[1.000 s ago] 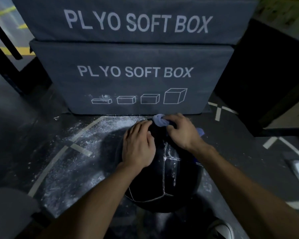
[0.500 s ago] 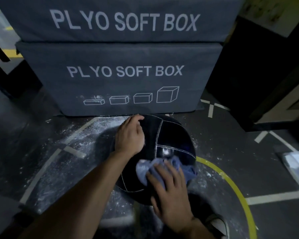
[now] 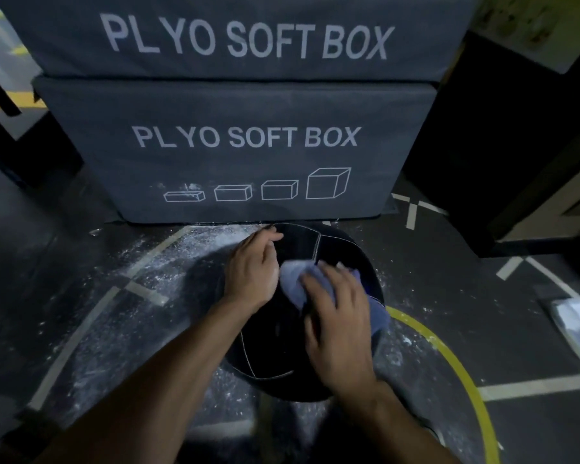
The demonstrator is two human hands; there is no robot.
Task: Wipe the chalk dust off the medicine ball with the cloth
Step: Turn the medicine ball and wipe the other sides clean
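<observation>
A black, white-stitched medicine ball [image 3: 268,343] sits on the chalk-strewn floor, a crumpled pale-blue cloth [image 3: 293,283] on top.

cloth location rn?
Head view, center: the cloth lies pressed on top of the medicine ball under the right hand, just right of the left hand, in front of the plyo boxes.

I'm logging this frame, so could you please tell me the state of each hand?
Left hand: open, resting flat on the medicine ball.
Right hand: pressing the cloth onto the ball.
</observation>
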